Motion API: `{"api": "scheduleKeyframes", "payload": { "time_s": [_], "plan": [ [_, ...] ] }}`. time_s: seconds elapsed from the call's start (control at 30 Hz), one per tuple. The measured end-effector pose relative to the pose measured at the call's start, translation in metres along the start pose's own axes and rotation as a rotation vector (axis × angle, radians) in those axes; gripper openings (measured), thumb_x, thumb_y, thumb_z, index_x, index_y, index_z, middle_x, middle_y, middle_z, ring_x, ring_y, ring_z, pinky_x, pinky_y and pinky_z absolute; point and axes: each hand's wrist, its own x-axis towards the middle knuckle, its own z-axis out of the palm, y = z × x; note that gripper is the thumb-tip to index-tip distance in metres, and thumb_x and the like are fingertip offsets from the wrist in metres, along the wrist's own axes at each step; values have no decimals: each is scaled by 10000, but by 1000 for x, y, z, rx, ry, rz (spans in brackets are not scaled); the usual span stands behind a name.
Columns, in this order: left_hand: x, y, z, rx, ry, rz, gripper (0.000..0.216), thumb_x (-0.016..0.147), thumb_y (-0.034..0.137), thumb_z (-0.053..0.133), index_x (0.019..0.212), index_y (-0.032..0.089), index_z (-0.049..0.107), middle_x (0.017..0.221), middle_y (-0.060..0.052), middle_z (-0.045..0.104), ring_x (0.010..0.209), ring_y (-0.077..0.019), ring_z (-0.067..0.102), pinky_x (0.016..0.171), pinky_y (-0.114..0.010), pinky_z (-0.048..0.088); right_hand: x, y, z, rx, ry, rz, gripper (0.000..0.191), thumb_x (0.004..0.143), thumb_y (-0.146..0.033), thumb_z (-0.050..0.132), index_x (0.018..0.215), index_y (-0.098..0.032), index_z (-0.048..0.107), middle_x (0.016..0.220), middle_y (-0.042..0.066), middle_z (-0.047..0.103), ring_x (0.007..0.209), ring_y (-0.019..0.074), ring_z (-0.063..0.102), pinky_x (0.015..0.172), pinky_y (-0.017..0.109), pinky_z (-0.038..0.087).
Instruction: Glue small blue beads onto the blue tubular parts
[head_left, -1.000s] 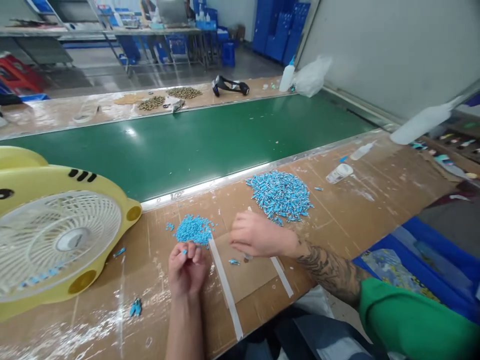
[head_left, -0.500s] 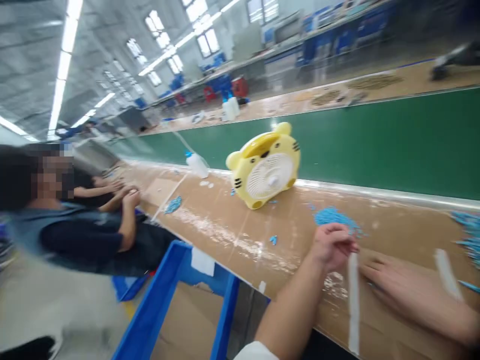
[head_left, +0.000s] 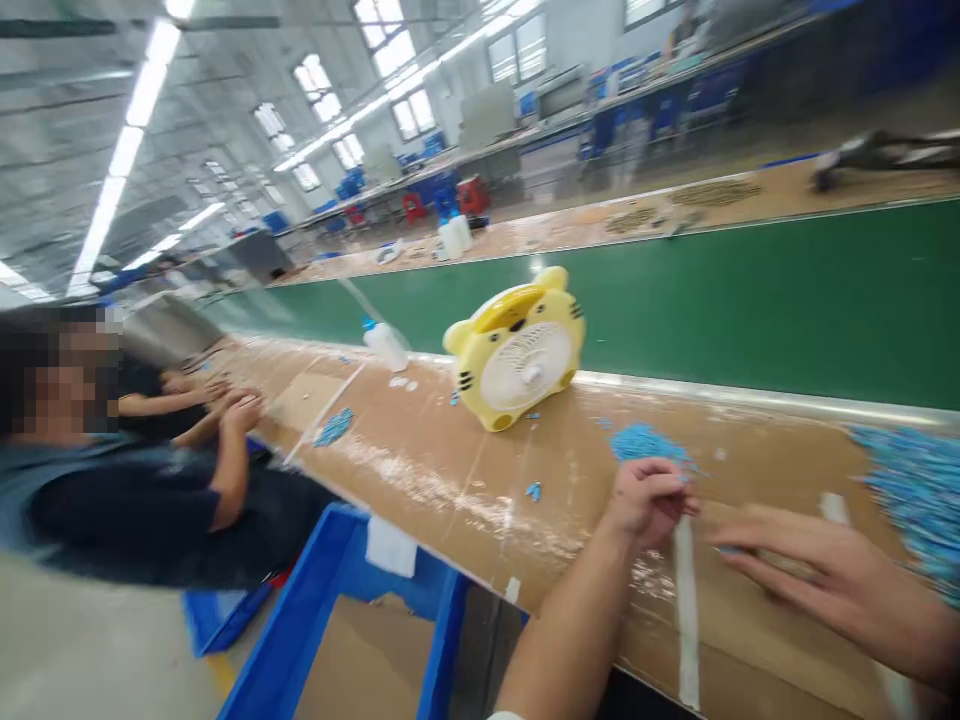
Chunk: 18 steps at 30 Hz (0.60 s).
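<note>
My left hand [head_left: 651, 502] is just in front of a small pile of thin blue pieces [head_left: 646, 442], its fingers curled together in a pinch. Whatever is between those fingertips is too small to make out. To its right, my right hand [head_left: 825, 565] is low over the brown table top, thumb and fingers brought together. A bit of blue, a small blue piece [head_left: 726, 549], shows at its fingertips. Beyond that hand lies a larger heap of blue pieces [head_left: 919, 490]. A white tape strip [head_left: 686, 620] runs along the table between the hands.
A yellow animal-shaped fan [head_left: 517, 350] stands by the green conveyor belt [head_left: 750, 300]. A white bottle [head_left: 386, 345] is farther left. A blue crate [head_left: 300, 630] sits beside the table's near edge. Co-workers [head_left: 135, 490] sit at the left, hands over the table.
The view has swung slightly right, showing more of the large blue heap. My right hand has lifted from lying flatter, and its fingers are more bent. My left hand keeps its pinch.
</note>
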Motion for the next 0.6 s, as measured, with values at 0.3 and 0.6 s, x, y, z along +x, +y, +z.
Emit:
{"api": "scheduleKeyframes", "payload": {
  "time_s": [0.3, 0.6],
  "plan": [
    [12, -20, -21, -28, -250, -61, 226, 688, 267, 854, 692, 163, 654, 630, 26, 572, 555, -82, 553, 521, -169, 464, 8, -25, 17, 1060, 435, 586, 434, 664, -421, 898, 741, -151, 567, 565, -20, 620, 463, 79, 544, 432, 168, 433],
    [9, -21, -32, 93, -360, -7, 148, 779, 267, 789, 749, 173, 679, 666, -2, 597, 585, -125, 584, 547, -257, 543, 10, -27, 18, 1199, 469, 593, 355, 691, -354, 881, 801, -107, 651, 694, 44, 720, 604, 106, 661, 591, 202, 538]
  ]
}}
